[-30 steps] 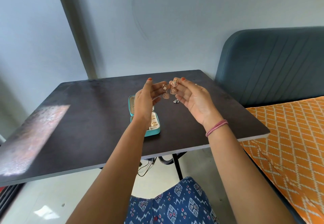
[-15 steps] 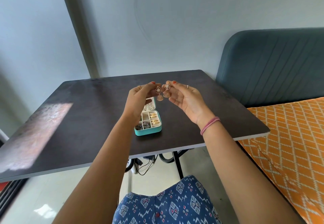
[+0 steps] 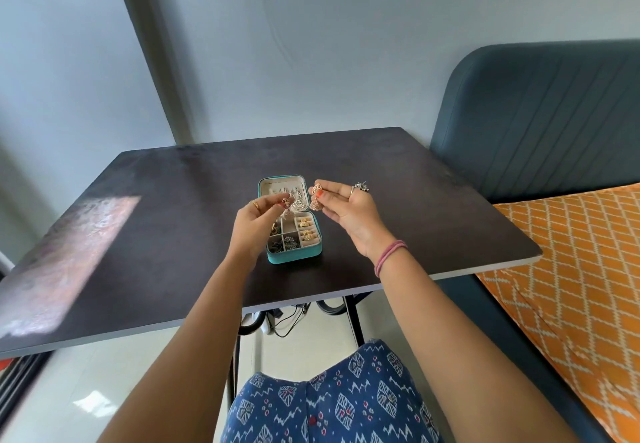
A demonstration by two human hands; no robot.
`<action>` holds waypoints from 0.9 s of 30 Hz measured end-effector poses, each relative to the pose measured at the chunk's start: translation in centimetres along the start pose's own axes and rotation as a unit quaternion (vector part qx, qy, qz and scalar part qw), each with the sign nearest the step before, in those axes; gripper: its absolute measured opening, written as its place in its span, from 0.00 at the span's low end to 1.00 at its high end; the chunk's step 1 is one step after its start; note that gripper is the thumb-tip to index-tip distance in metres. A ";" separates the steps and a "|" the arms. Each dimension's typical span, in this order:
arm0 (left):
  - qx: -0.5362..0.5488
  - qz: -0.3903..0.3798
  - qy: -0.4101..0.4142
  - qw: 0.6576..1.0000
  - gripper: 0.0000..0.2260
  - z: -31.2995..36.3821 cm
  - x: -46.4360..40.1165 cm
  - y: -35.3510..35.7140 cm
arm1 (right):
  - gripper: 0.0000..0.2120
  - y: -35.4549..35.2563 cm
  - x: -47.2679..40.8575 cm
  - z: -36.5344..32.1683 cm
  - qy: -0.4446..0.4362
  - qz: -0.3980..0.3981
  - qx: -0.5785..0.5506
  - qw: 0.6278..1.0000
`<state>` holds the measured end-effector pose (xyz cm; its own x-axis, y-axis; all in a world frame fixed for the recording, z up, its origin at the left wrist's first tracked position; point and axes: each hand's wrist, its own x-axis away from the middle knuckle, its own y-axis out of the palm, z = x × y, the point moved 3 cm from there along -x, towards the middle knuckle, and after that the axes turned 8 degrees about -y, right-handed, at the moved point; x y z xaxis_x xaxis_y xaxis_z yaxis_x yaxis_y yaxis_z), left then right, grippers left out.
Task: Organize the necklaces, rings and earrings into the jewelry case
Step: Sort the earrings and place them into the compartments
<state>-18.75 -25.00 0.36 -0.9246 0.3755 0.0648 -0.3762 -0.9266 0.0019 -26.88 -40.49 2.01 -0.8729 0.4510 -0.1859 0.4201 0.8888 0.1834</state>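
My left hand pinches one dangling earring between thumb and fingertips, directly above the open jewelry case, which sits at the centre of the dark worktop with its lid raised at 12 o'clock. My right hand pinches the matching bell-shaped earring at 2 o'clock from the case, clear of its rim. Tray condition: gold rings fill the slots at 3 o'clock, dark pieces lie in the compartments at 6 and 7 o'clock, and a chain hangs in the lid. The centre compartment appears vacant, though my left hand hides the cells at 9 o'clock. Recommended practice: lower each earring bell-first into one free cell, keep the pair together, release only once it rests on the lining, and keep its hook away from the chain, which could snag.
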 end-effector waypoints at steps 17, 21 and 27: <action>-0.096 0.009 0.023 0.995 0.07 -3.7 -1.1 -0.5 | 0.12 0.4 -0.8 3.5 0.016 -0.010 0.056 0.998; -0.168 0.023 0.038 0.985 0.07 -3.9 -1.4 -0.5 | 0.12 1.2 -0.9 3.5 0.007 -0.015 0.077 0.997; -0.203 0.033 0.059 0.977 0.06 -4.2 -2.0 -0.7 | 0.11 1.8 -1.0 3.4 0.001 -0.015 0.115 0.993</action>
<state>-16.93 -24.97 -3.95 -0.9389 0.3383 -0.0640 -0.2872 -0.8720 -0.3964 -24.41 -39.08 -0.72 -0.8867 0.4236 -0.1855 0.4388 0.8973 -0.0482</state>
